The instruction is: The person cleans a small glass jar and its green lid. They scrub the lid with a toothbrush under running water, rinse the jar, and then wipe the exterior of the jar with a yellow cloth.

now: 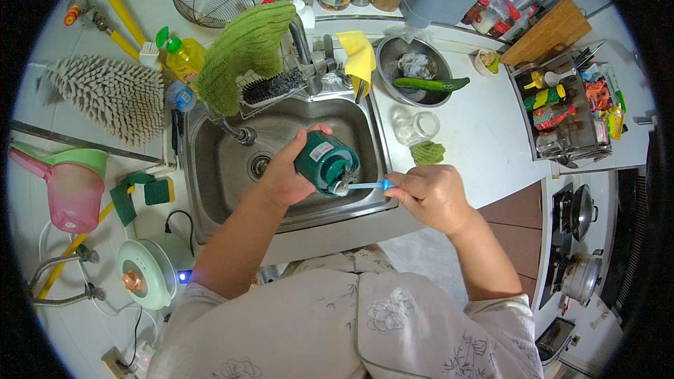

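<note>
Over the steel sink my left hand grips a dark green cylindrical container, tilted so one end faces up and towards my right. A label with writing sits on its side. My right hand pinches the blue handle of a slim brush. The brush's pale shaft reaches to the container's rim, where a small metal fitting and something whitish show. Whether its bristles are inside a part there, I cannot tell.
Right of the sink are a glass jar, a green cloth and a steel bowl with a cucumber. A faucet, green towel and yellow cloth are behind. A pale green electric cooker stands left.
</note>
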{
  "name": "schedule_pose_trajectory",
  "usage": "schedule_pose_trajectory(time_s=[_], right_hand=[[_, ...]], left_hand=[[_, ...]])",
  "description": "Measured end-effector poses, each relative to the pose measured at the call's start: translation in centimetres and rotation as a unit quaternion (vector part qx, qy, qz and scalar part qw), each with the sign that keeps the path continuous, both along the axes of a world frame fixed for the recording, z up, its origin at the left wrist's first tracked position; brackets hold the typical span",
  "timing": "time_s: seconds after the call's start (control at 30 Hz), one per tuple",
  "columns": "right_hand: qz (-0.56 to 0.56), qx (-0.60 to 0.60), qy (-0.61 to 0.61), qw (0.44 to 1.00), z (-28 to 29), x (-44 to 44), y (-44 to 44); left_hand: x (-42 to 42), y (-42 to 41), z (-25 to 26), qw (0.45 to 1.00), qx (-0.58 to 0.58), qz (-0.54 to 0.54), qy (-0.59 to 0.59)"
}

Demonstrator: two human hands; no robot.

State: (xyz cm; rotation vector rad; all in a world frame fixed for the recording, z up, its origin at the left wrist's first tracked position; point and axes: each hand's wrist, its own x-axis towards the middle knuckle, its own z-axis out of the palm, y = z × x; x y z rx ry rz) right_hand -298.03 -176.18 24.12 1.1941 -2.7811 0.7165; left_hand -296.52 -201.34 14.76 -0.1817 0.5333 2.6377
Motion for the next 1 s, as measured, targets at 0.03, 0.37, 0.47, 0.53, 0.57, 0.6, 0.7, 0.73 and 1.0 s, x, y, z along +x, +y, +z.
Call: schedule_pose_trajectory(time_s=[0.03, 0.37, 0.47, 0.53, 0.57, 0.6, 0.7, 0.73, 1.0], right_hand=[[-0.021, -0.020, 0.005, 1.000, -0.6, 0.5, -0.1], [-0.120, -0.158, -0.120, 0.973, -1.3, 1.8, -1.7], [-0.049, -0.128, -0.105, 0.985, -1.0, 0.2, 0.6], [-0.013, -0.097, -0.091, 0.991, -0.8, -0.3, 1.6], [0.000, -0.086, -0.081, 0.993, -0.8, -0.4, 2.0], [0.012, -0.074, -0.066, 0.995, -0.5, -0.7, 2.2], [0.026, -0.039, -0.025, 0.999, 1.0, -0.9, 2.2], [0.025, -0.028, -0.012, 0.999, 1.5, -0.7, 2.1], [-0.072, -0.085, 0.008, 0.994, -0.1, 3.1, -0.3]], left_hand=[[-0.1, 0.4, -0.1, 0.999, -0.004, 0.034, 0.009], [0.8, 4.1, 0.2, 0.964, 0.035, 0.232, 0.125], [1.4, 2.6, 0.2, 0.965, -0.056, 0.152, 0.206], [2.0, 1.9, 0.4, 0.968, -0.078, 0.110, 0.210], [2.3, 1.6, 0.3, 0.977, -0.053, 0.094, 0.186], [2.0, 1.2, 0.4, 0.985, -0.013, 0.076, 0.153], [1.3, 0.9, 1.8, 0.999, -0.031, -0.007, 0.024], [1.2, 0.9, 2.3, 0.997, -0.060, -0.040, -0.024], [1.5, 2.4, 3.0, 0.974, -0.207, 0.088, 0.033]])
